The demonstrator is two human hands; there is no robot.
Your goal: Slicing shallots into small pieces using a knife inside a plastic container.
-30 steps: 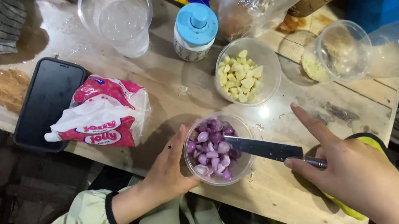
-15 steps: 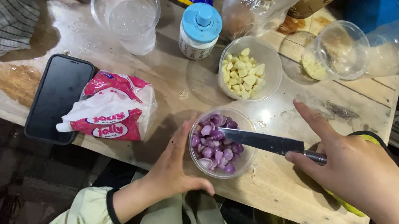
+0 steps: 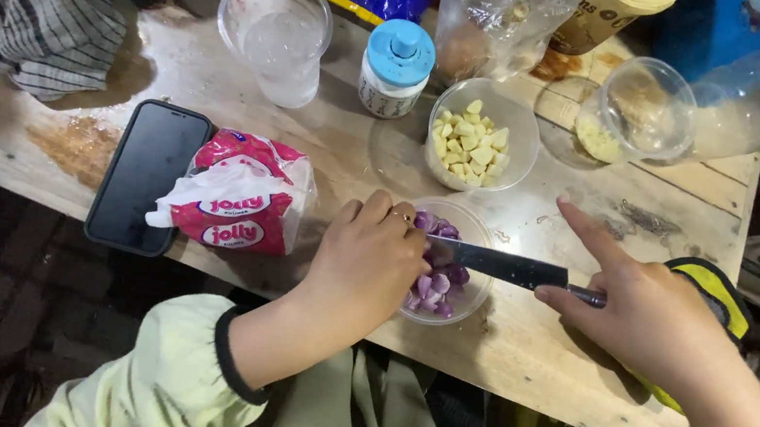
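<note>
Bowls number two near the table's [image 3: 219,95] front edge: one of purple pieces [image 3: 449,281] at the edge, one of pale pieces [image 3: 483,134] just behind it. One knife [image 3: 500,266] lies across the purple bowl. The left hand [image 3: 368,266] reaches into that bowl, fingers curled down; what they hold is hidden. The right hand [image 3: 655,318] grips the knife handle, forefinger pointing out straight. One phone [image 3: 148,175] and one pink packet [image 3: 241,193] lie left of the bowl.

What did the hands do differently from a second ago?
The left hand moved from the near rim up over the bowl of purple pieces, reaching the knife blade. The right hand kept holding the knife across the bowl. The phone, tissue pack and bowl of yellow pieces stayed put.
</note>
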